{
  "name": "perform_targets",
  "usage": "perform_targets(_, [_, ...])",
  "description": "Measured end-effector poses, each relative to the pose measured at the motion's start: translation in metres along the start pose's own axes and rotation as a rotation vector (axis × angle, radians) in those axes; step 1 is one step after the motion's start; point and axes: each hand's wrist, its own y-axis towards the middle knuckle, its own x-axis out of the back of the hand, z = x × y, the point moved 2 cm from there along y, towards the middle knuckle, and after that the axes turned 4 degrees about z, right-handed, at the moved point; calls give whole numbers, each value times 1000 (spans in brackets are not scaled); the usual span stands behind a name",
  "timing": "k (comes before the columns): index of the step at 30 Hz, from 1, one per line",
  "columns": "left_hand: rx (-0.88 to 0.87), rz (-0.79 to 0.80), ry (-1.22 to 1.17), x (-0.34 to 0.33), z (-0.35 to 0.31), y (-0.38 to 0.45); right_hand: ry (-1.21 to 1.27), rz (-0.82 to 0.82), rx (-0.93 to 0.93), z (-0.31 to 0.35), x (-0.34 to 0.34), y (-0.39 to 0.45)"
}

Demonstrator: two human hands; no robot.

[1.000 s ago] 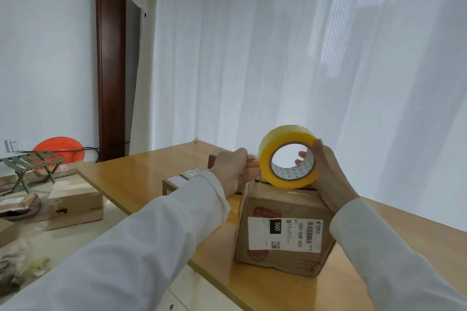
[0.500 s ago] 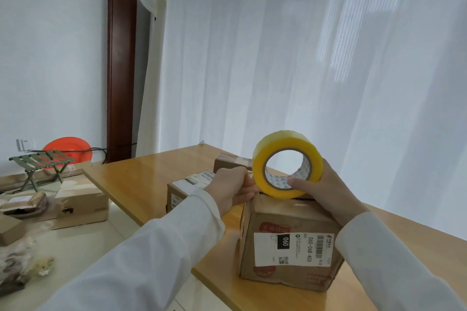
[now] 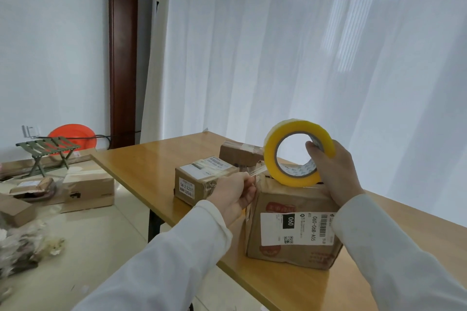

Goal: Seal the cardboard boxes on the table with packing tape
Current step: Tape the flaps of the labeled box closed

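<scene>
A yellow roll of packing tape (image 3: 274, 159) stands on edge on top of the nearest cardboard box (image 3: 290, 224), which carries a white shipping label. My right hand (image 3: 333, 174) grips the roll, with fingers hooked through its core. My left hand (image 3: 233, 195) pinches the free end of the clear tape strip (image 3: 256, 172) at the box's upper left corner. Two smaller cardboard boxes stand behind on the wooden table (image 3: 151, 166): a labelled box (image 3: 202, 179) and a farther box (image 3: 238, 155).
A white curtain hangs behind the table. On the floor to the left lie several cardboard boxes (image 3: 87, 190), crumpled packing waste (image 3: 27, 245), a small green folding stool (image 3: 48, 151) and an orange round object (image 3: 73, 133) by the wall. A dark wooden door frame stands at the back.
My left hand has drawn a short strip of tape off the roll, down and to the left. The camera has swung left, and the roll tilted slightly in my right hand.
</scene>
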Motion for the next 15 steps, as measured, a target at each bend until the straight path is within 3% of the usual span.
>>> perform_targets(6, [4,-2,58,4,5,1,2,42,-14,2,-1,-4])
perform_targets(11, [-227,-35,573,16,22,10,33,72,-29,4,-1,-5])
perform_targets(15, [10,2,840,46,39,9,63,87,-13,2,-1,-4])
